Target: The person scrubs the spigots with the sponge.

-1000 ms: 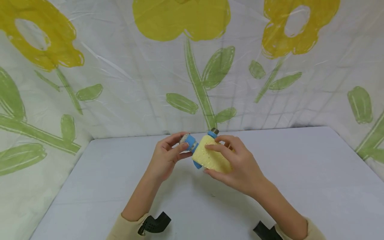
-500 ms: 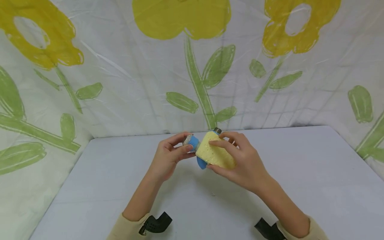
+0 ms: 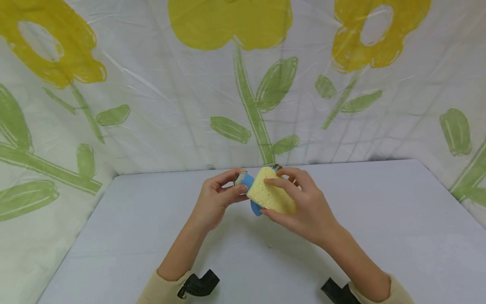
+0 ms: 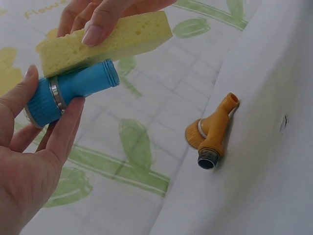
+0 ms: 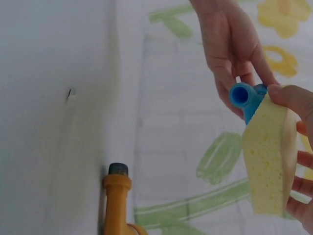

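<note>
My left hand [image 3: 214, 198] holds a blue tap [image 4: 73, 90] by its ribbed knob, which has a silvery ring. The tap is off the table, its metal threaded end [image 3: 277, 167] showing behind the sponge in the head view. My right hand [image 3: 305, 202] grips a yellow sponge [image 3: 271, 194] between thumb and fingers. In the left wrist view the sponge lies along the tap's side, seemingly touching it. From the right wrist view, the open blue spout [image 5: 240, 94] shows beside the sponge's top corner. Much of the tap's body is hidden by the sponge in the head view.
An orange tap [image 4: 212, 129] of similar shape rests on the white table [image 3: 125, 228]; it does not show in the head view. A small dark mark [image 4: 284, 123] is on the tabletop. Behind hangs a white sheet [image 3: 171, 105] printed with yellow flowers.
Both hands have shifted slightly right with the tap and sponge. The sponge now covers more of the tap, and the tap's threaded end shows less. In the last half second little has moved.
</note>
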The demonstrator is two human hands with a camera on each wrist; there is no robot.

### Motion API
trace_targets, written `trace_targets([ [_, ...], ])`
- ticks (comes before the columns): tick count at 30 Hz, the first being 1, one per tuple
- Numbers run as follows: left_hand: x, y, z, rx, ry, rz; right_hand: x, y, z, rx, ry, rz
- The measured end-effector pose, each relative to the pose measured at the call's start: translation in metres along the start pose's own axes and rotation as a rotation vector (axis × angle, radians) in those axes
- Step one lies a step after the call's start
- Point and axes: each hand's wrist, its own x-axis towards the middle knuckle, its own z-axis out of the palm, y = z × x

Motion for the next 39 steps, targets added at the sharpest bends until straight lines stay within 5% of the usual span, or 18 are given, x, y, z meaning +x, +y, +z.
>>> trace_targets([
  [7,-0.0001,0.0009,-0.0006,0.004,0.027,-0.030,-0.0006,-0.0001,0.0018,0.017,-0.020,-0.032],
  [17,0.0016,0.0015,-0.0042,-0.038,-0.117,-0.008,0.0015,0.0036,-0.0022,-0.021,-0.008,0.008],
  [26,-0.0003,0.0010,-0.0036,-0.037,-0.018,-0.039,0.0011,0.0012,0.0002,-0.049,-0.006,-0.057],
  [33,0.0017,0.0021,-0.0009,-0.060,-0.097,0.002,0.0019,0.0046,-0.0047,-0.111,0.007,-0.020],
  [39,0.0009,-0.0001,0.0000,-0.072,-0.047,-0.001,0.0010,0.0031,-0.0014,-0.112,0.002,-0.018],
])
